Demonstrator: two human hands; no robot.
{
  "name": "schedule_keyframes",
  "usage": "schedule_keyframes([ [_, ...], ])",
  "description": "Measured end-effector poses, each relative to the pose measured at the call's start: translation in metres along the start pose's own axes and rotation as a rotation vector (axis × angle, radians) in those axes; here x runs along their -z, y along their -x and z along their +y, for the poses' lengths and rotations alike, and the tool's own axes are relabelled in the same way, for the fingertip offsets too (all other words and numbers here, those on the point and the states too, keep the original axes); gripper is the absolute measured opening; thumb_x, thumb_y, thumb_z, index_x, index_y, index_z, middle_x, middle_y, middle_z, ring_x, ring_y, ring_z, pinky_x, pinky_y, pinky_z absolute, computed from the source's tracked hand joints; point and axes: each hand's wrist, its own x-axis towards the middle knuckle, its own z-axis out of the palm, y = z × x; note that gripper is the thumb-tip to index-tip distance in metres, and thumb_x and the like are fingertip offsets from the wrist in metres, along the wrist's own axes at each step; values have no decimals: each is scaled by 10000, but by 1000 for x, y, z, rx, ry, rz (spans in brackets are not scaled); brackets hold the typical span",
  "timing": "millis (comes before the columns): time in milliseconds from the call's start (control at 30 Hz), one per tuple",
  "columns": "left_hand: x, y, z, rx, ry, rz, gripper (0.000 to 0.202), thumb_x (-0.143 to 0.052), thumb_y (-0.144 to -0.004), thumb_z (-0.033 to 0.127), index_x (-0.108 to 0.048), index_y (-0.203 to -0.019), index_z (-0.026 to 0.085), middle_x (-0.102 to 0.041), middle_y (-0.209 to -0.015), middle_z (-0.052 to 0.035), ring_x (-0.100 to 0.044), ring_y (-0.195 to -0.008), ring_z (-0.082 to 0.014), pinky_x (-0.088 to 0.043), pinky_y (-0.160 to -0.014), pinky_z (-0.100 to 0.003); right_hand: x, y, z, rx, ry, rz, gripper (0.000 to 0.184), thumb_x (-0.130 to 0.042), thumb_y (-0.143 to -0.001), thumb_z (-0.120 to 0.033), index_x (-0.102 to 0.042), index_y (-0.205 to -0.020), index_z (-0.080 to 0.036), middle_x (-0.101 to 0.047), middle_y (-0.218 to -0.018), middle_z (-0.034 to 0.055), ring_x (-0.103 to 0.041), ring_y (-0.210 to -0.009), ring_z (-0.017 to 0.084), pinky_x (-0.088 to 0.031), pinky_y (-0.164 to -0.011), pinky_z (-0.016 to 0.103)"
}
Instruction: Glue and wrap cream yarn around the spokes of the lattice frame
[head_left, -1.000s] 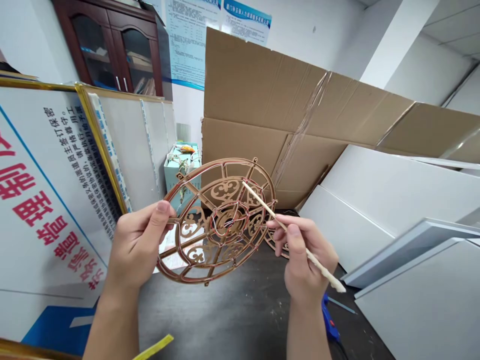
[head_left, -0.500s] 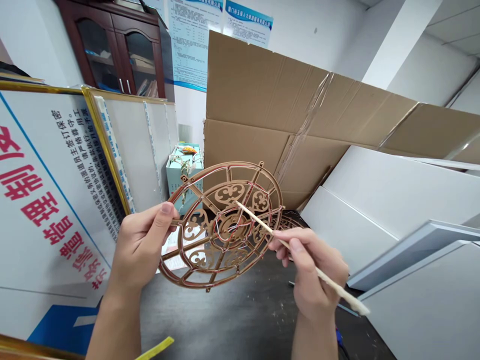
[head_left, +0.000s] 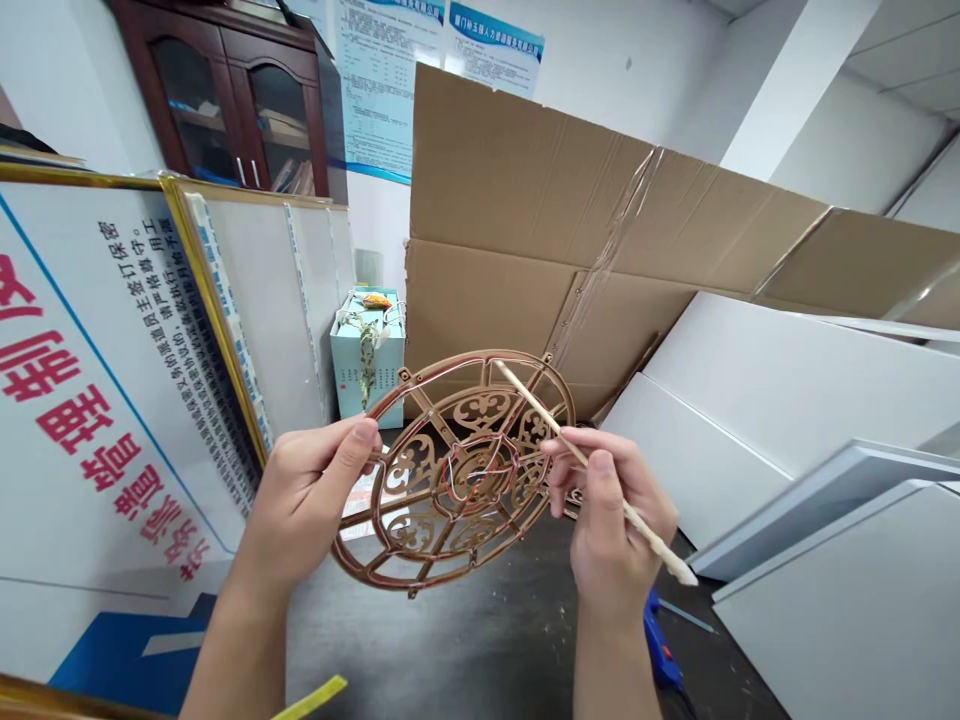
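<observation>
My left hand (head_left: 322, 490) grips the left rim of a round bronze-coloured openwork frame (head_left: 429, 572), thumb on top. Scroll ornaments fill its inner ring, and thin red and white wires run along the rings and over the hub. The frame is held tilted above the dark table. Between the thumb and fingers of my right hand (head_left: 611, 500) is a thin pale wooden stick (head_left: 531, 400), held like a pen. Its tip lies at the upper part of the outer ring; its thick, rough end sticks out past my hand.
A blue tool (head_left: 657, 640) lies on the dark table (head_left: 450, 650) right of my right forearm. Behind stand a large cardboard sheet (head_left: 510, 170) and a light teal box (head_left: 349, 370). White panels (head_left: 847, 620) lean on the right, a printed board (head_left: 90, 350) on the left. A yellow strip (head_left: 315, 697) lies in front.
The stick's tip has moved from the inner scrollwork up to the outer ring. The frame and my left hand have shifted slightly right and down; more of the blue tool shows.
</observation>
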Motion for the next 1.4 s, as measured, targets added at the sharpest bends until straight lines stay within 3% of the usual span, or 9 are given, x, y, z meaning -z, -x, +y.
schedule_keyframes([
  [167,-1,-1,3,-2,-26,-21,448,-481,-1042,431,-550,-678,179,-350,-548,40,-330,-479,-81,-276,-471,-253,4,-2,-5,5,26,81,269,-559,-1033,-326,-757,-945,-166,-706,-736,55,-595,-557,128,-432,-417,220],
  [333,0,-1,4,-7,-62,-45,475,-465,-1044,456,-517,-658,183,-333,-559,37,-318,-491,-91,-272,-481,-263,6,-7,-3,-18,15,187,268,-584,-1025,-345,-746,-922,-159,-691,-754,49,-570,-528,122,-408,-382,219],
  [533,-1,-2,3,4,-80,-66,476,-452,-1049,455,-513,-660,187,-333,-561,40,-322,-500,-94,-274,-485,-260,5,-2,-3,-12,-46,18,272,-545,-1048,-333,-763,-981,-183,-734,-811,68,-595,-574,129,-433,-412,219],
  [733,0,-1,5,24,-86,-86,481,-441,-1048,476,-504,-670,185,-331,-577,41,-323,-523,-98,-273,-498,-261,8,-3,-4,7,3,92,287,-540,-1054,-303,-771,-932,-185,-710,-743,42,-601,-572,120,-433,-425,214],
  [1000,0,-1,10,51,-107,-94,487,-419,-1058,462,-474,-668,176,-321,-599,42,-315,-546,-90,-273,-520,-252,11,-5,-2,26,179,20,275,-534,-1061,-326,-763,-966,-208,-734,-804,18,-591,-605,100,-460,-457,205],
  [1133,1,-1,9,55,-103,-79,464,-428,-1058,435,-469,-675,176,-333,-603,44,-324,-544,-84,-282,-522,-243,13,-9,-3,-8,242,126,283,-568,-1047,-357,-769,-929,-196,-727,-776,20,-585,-574,94,-454,-450,203],
  [1267,0,-1,8,58,-101,-99,476,-422,-1058,449,-459,-670,176,-306,-603,43,-305,-550,-88,-267,-515,-246,12,-8,-5,47,167,194,277,-584,-1037,-322,-773,-890,-183,-708,-721,19,-570,-527,94,-428,-417,206],
  [1400,-2,-2,11,29,-106,-112,471,-421,-1062,421,-437,-662,174,-300,-601,45,-289,-549,-86,-256,-512,-243,7,1,-6,81,53,94,255,-545,-1051,-274,-773,-962,-202,-733,-779,21,-579,-526,96,-411,-394,205],
])
